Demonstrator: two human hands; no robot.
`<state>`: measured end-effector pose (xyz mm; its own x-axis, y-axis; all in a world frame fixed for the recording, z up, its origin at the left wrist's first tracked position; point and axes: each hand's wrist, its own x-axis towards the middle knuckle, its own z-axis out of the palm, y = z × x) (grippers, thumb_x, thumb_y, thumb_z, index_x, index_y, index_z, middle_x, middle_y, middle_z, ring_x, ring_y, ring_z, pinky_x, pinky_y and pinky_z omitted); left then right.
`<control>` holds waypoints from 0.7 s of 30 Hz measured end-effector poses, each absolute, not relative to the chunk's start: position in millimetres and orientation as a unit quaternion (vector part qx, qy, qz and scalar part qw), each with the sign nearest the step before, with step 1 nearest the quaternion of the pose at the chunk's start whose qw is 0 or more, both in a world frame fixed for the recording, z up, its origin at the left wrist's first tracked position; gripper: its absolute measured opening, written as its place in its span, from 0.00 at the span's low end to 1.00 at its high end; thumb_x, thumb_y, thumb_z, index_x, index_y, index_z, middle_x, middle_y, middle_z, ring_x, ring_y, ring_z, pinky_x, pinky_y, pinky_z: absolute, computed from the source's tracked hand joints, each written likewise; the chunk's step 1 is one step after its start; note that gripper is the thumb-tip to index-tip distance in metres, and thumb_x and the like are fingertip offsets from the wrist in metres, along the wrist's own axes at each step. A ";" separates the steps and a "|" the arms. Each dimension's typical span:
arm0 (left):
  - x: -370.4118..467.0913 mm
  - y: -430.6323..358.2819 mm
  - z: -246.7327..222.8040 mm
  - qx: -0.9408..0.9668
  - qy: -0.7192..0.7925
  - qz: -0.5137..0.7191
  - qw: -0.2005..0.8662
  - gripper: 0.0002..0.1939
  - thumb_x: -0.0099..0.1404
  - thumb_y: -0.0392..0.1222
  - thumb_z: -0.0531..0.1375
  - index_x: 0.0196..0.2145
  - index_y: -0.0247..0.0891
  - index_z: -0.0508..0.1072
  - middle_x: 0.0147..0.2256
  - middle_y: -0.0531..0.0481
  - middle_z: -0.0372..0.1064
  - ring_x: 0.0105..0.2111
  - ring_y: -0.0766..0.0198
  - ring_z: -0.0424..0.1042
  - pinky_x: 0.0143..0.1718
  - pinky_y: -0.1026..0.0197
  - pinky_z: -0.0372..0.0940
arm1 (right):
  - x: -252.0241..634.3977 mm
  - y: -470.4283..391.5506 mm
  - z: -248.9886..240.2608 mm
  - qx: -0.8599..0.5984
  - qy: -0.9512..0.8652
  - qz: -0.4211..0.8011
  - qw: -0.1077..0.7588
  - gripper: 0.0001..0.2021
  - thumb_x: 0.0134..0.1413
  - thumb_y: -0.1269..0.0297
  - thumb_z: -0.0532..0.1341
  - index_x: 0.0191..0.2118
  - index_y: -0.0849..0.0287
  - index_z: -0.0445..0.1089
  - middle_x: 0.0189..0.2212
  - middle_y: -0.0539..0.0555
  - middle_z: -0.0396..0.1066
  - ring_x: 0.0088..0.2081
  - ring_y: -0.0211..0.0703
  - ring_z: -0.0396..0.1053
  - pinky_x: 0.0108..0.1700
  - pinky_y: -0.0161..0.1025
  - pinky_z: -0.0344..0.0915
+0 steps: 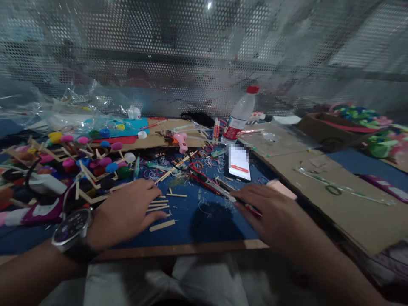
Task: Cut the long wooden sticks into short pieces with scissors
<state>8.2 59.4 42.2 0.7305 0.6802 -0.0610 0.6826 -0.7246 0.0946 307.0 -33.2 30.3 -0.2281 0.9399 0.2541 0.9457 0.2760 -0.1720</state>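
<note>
My left hand (127, 212), with a watch (72, 227) on its wrist, lies palm down over the blue tabletop (207, 233), fingers bent and thumb apart. Beside its fingertips are several thin wooden sticks (157, 205) and a wider flat stick (162, 225). At the right, my right hand (270, 208) rests low over a red and black tool with a metal blade (219, 189), its fingers together around the near end. The fingertips on that tool are partly hidden. Just beyond this hand lies a lit phone (239, 163).
A capped bottle (234, 127) stands behind the phone, near a pink glue gun (181, 142). Colourful round pieces on sticks (105, 163) crowd the left. Cardboard (344, 195) covers the right side, below a box (338, 131). Rubber bands and scraps lie mid-table.
</note>
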 end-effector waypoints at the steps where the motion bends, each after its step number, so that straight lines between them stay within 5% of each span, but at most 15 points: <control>1: 8.7 59.0 42.2 0.928 0.367 -0.014 0.059 0.18 0.67 0.48 0.61 0.50 0.36 0.75 0.49 0.40 0.71 0.49 0.48 0.70 0.50 0.45 0.66 | 294.3 -26.5 34.2 -0.569 -0.808 0.008 0.151 0.11 0.62 0.71 0.56 0.43 0.58 0.77 0.39 0.59 0.78 0.41 0.50 0.75 0.45 0.46 0.71; 6: 13.4 56.9 45.2 0.926 0.363 -0.056 0.087 0.09 0.67 0.38 0.59 0.44 0.36 0.76 0.44 0.43 0.73 0.46 0.49 0.71 0.49 0.44 0.66 | 238.0 14.4 40.2 -0.498 -0.863 0.072 0.042 0.11 0.65 0.70 0.56 0.43 0.61 0.76 0.39 0.58 0.76 0.41 0.49 0.74 0.43 0.43 0.67; 15: 14.5 47.9 37.7 0.924 0.362 -0.078 0.095 0.11 0.68 0.30 0.53 0.42 0.35 0.73 0.43 0.42 0.72 0.44 0.51 0.72 0.48 0.47 0.67 | 219.7 48.0 32.1 -0.474 -0.876 0.087 0.010 0.09 0.60 0.73 0.58 0.35 0.61 0.76 0.34 0.57 0.78 0.36 0.46 0.74 0.36 0.39 0.63; 21: 8.9 40.2 23.7 0.928 0.364 -0.056 0.051 0.13 0.67 0.27 0.51 0.41 0.34 0.74 0.41 0.42 0.72 0.42 0.51 0.71 0.47 0.48 0.65 | 219.9 47.2 26.2 -0.470 -0.879 0.084 0.017 0.07 0.59 0.71 0.58 0.39 0.64 0.72 0.38 0.61 0.76 0.35 0.48 0.73 0.34 0.40 0.62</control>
<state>8.9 40.2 23.7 0.7289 0.6698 -0.1416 0.6813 -0.7300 0.0542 219.9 47.2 26.2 -0.5584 0.8282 -0.0484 0.8223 0.5448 -0.1644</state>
